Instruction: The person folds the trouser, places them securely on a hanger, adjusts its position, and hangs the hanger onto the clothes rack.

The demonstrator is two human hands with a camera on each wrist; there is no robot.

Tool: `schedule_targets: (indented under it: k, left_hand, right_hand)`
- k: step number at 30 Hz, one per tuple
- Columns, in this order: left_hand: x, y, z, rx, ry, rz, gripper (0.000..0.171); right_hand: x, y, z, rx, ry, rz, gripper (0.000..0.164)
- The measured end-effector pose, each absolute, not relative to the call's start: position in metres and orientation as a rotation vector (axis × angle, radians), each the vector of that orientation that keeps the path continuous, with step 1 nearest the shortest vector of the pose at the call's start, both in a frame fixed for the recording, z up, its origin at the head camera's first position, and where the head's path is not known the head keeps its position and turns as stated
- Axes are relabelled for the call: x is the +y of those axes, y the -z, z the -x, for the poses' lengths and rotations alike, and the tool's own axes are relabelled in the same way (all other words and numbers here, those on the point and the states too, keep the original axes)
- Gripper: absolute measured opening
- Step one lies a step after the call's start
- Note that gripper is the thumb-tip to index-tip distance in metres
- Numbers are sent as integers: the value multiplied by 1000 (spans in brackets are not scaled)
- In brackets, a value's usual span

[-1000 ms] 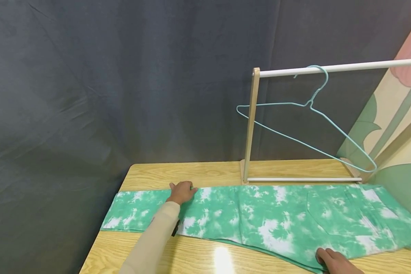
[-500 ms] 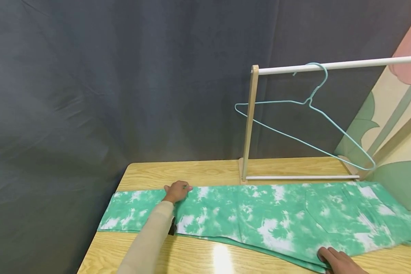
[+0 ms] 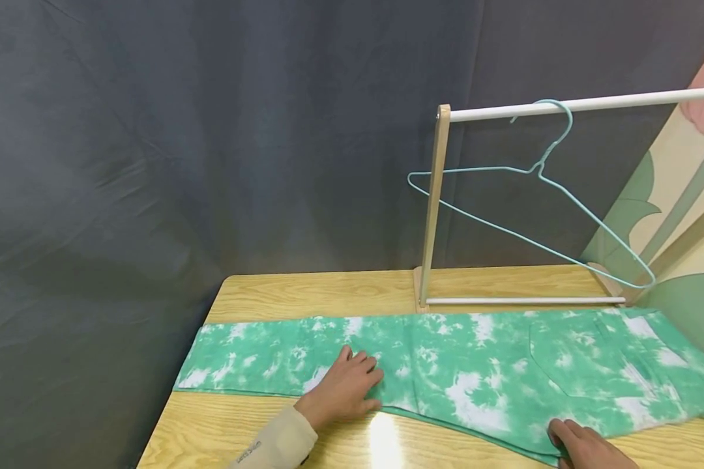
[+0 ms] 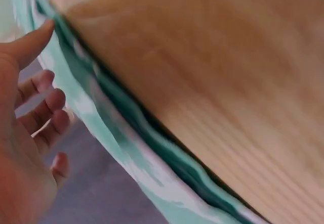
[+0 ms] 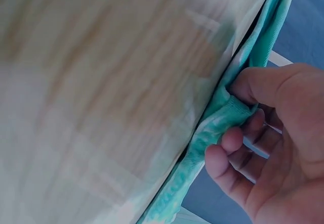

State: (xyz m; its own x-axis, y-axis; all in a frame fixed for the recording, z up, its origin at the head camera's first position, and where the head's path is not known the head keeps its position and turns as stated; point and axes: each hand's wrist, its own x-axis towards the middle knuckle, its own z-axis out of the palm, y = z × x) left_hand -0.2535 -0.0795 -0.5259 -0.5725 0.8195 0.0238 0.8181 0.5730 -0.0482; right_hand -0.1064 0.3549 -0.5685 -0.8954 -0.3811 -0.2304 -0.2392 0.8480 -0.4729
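Note:
Green-and-white tie-dye trousers (image 3: 481, 371) lie folded lengthwise across the wooden table, with a back pocket showing toward the right. My left hand (image 3: 346, 385) is over their near edge, left of the middle, fingers spread and slightly bent. In the left wrist view, the left hand (image 4: 23, 118) has its thumb at the layered cloth edge, the other fingers loosely bent with no cloth between them. At the near right corner, my right hand (image 3: 586, 446) pinches the trousers' edge. The right wrist view shows that right hand (image 5: 273, 138) with thumb and fingers gripping a fold of cloth.
A light blue hanger (image 3: 540, 170) hangs from the white rail (image 3: 610, 102) of a wooden-legged rack behind the trousers. The wooden table (image 3: 317, 293) ends at the left, and a dark curtain (image 3: 305, 143) covers the back. A flower-patterned panel (image 3: 674, 189) stands at the right.
My left hand has left the far edge of the trousers and come toward me and rightward to the near edge. The right hand keeps its grip at the corner.

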Motion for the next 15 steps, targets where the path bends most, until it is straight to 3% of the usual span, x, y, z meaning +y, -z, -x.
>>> schedule_targets:
  k: [2, 7, 11, 15]
  left_hand:
    - [-75, 526, 243, -2654, -201, 1487, 35]
    - [-75, 531, 236, -2529, -358, 1506, 12]
    - [-79, 534, 238, -2555, -292, 1525, 10]
    - [-77, 532, 236, -2564, -235, 1547, 19]
  right_hand:
    - [354, 567, 106, 2727, 599, 447, 27]
    - [351, 563, 104, 2731, 570, 395, 29]
    - [348, 560, 105, 2737, 558, 348, 28]
    - [347, 557, 106, 2741, 559, 337, 27]
